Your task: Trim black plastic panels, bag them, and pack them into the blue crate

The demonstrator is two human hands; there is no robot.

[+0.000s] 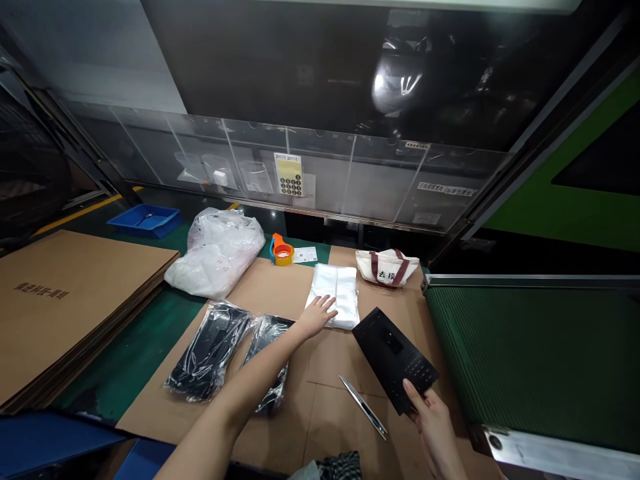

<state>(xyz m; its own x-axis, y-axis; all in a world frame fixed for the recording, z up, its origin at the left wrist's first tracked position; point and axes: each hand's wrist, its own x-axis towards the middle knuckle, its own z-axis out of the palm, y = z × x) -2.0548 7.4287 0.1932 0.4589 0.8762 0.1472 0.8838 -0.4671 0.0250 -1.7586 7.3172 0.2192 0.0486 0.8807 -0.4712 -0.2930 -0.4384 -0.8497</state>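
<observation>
Nearest the camera, the right hand [435, 433] pinches the black panel [395, 360] at its lower corner, holding it tilted above the cardboard sheet [270, 283]. The open left hand [316, 317] lies on the clear plastic bags [333, 297], maybe to keep them steady.

the left hand [316, 317] stretches forward, fingers spread; the right hand [434, 430] pinches shut.

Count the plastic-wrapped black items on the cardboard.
2: one plastic-wrapped black item lies leftmost on the cardboard sheet; the other lies beside it, partly under the left forearm. More could be hidden.
</observation>
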